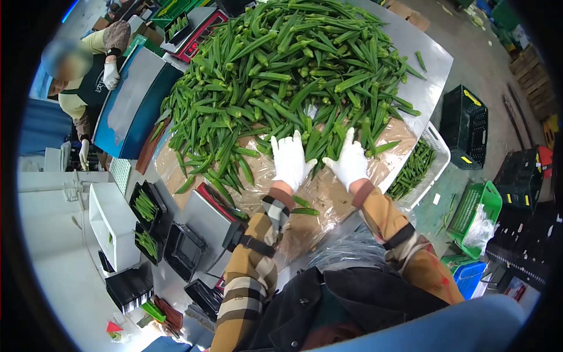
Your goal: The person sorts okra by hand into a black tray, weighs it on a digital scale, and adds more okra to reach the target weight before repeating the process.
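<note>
A large heap of green okra (281, 76) covers the metal table, its near edge lying on cardboard under clear plastic film (293, 234). My left hand (288, 159), in a white glove, reaches to the heap's near edge with fingers stretched out. To its right my right hand (350, 162), gloved the same way, has its fingers spread beside the okra. Several pods lie between and just beyond the two hands. Neither hand is closed round a pod. Two loose pods (305, 208) rest on the film below my left hand.
At left stand a scale (208, 226) with an empty black tray (183, 249) and black trays of okra (145, 205). A white basket of okra (419, 164) is at right, near a dark crate (463, 129). A co-worker (88, 76) stands at upper left.
</note>
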A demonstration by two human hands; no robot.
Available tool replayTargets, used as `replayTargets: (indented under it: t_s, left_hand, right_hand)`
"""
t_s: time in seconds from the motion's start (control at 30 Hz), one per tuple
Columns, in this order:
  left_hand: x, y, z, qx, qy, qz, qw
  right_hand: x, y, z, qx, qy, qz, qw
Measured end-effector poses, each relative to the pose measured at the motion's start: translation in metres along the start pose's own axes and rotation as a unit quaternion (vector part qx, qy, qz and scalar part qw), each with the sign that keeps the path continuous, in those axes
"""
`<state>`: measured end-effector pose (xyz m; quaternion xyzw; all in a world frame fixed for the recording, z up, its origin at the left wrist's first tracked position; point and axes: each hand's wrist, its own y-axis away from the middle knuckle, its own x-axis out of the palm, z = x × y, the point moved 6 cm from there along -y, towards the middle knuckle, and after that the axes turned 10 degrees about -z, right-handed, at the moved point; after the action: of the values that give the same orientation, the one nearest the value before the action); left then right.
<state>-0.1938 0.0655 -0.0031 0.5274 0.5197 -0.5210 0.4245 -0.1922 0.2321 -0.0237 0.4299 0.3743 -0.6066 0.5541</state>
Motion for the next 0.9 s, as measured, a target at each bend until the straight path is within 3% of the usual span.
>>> replayTargets:
  t_s: [0.07, 0.17, 0.2, 0.3, 0.4, 0.47, 0.5, 0.57, 0.6, 0.63, 0.67, 0.73, 0.8, 0.9]
  left_hand:
    - [0.005, 0.001, -0.003, -0.024, 0.0, -0.043, 0.999]
    - [0.02, 0.005, -0.011, -0.101, -0.006, 0.027, 0.994]
    - [0.028, 0.009, -0.014, -0.085, -0.022, -0.013, 0.996]
    - [0.033, 0.011, -0.014, -0.141, 0.001, -0.014, 0.99]
    - [0.026, 0.012, -0.002, -0.18, 0.118, -0.001, 0.977]
    - [0.014, 0.028, 0.01, -0.212, 0.24, 0.001, 0.947]
    - [0.004, 0.037, 0.012, -0.241, 0.393, 0.064, 0.885]
    - [-0.012, 0.058, 0.004, -0.304, 0.62, 0.095, 0.717]
    - [-0.015, 0.073, 0.0, -0.327, 0.714, 0.107, 0.609]
    - [-0.002, 0.09, -0.002, -0.353, 0.743, 0.113, 0.558]
    - [0.0, 0.096, -0.004, -0.267, 0.767, 0.077, 0.578]
    - [-0.01, 0.114, -0.008, -0.26, 0.803, 0.048, 0.535]
    - [-0.018, 0.13, -0.005, -0.261, 0.791, 0.037, 0.552]
    - [-0.039, 0.151, 0.003, -0.256, 0.745, -0.025, 0.616]
  right_hand:
    - [0.002, -0.008, 0.002, 0.025, 0.013, 0.021, 0.999]
    - [0.01, -0.014, -0.006, 0.046, -0.003, 0.032, 0.998]
    - [0.01, -0.014, -0.006, 0.048, -0.005, 0.033, 0.998]
    - [0.013, -0.015, -0.009, 0.047, -0.022, 0.032, 0.998]
    - [0.016, -0.018, -0.022, 0.053, -0.111, 0.044, 0.991]
    - [0.015, -0.01, -0.026, 0.031, -0.337, 0.089, 0.937]
    - [0.009, 0.0, -0.023, 0.043, -0.436, 0.14, 0.888]
    - [-0.006, 0.025, -0.013, 0.092, -0.565, 0.242, 0.783]
    - [-0.012, 0.041, -0.009, 0.123, -0.605, 0.262, 0.741]
    - [-0.015, 0.055, -0.002, 0.152, -0.643, 0.28, 0.697]
    - [-0.017, 0.068, 0.005, 0.178, -0.677, 0.296, 0.649]
    - [-0.021, 0.085, 0.016, 0.158, -0.705, 0.315, 0.615]
    - [-0.026, 0.097, 0.028, 0.153, -0.71, 0.348, 0.592]
    - [-0.027, 0.112, 0.052, 0.127, -0.694, 0.353, 0.614]
